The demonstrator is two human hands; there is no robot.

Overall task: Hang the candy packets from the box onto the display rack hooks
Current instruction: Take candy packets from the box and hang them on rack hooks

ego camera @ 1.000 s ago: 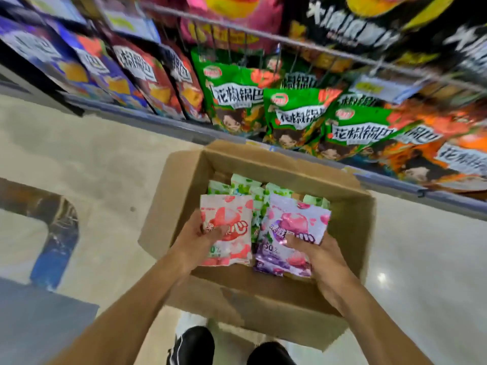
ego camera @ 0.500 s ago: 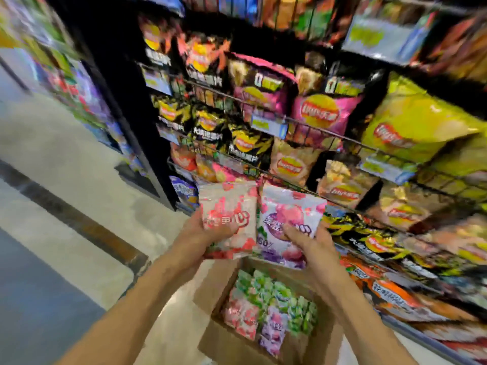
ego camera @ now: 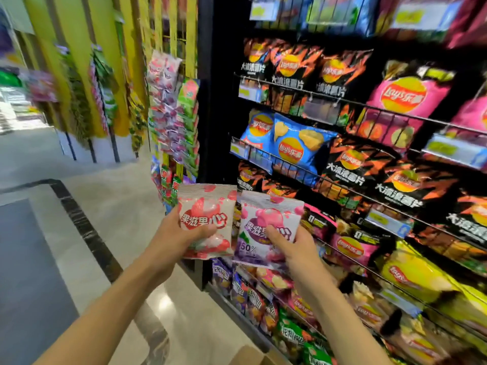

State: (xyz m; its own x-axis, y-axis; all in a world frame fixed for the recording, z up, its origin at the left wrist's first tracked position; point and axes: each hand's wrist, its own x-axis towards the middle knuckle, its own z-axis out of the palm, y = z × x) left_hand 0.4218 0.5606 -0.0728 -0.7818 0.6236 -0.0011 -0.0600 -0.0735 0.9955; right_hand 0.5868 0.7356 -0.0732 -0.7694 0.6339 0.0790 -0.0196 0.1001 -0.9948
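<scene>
My left hand grips a white and red candy packet by its lower left side, thumb across the front. My right hand grips a white and purple candy packet, thumb on its front. Both packets are held upright, side by side, at chest height. The display rack with hanging candy packets stands ahead and above, at the end of the black shelf unit. Only a corner of the cardboard box shows at the bottom edge.
Black wire shelves full of crisp bags fill the right side, close to my right forearm. A yellow slatted wall with more hanging goods runs along the left rear. Pale tiled floor with a dark strip lies to the left.
Both hands lifted the two packets out of the box and up. My view swung up and left, so the box dropped almost out of view and the hanging rack came into sight.
</scene>
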